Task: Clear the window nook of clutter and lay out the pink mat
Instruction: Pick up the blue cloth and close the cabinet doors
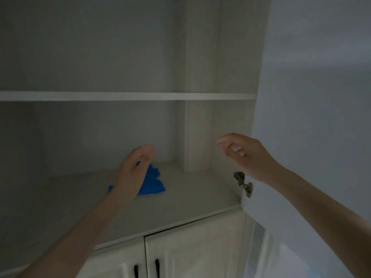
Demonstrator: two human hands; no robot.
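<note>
L hand [134, 169] grip: fingers straight, loose, holds nothing, up in front of blue cloth [153, 183] | R hand [244, 155] grip: fingers relaxed, holds nothing, near hinge [243, 183] | blue cloth lies crumpled on lower shelf [190, 197] in cupboard | pink mat: can't see it

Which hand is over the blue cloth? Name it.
The left hand: it hovers in front of the blue cloth on the cabinet shelf. The right hand is raised apart, near the door hinge.
</note>
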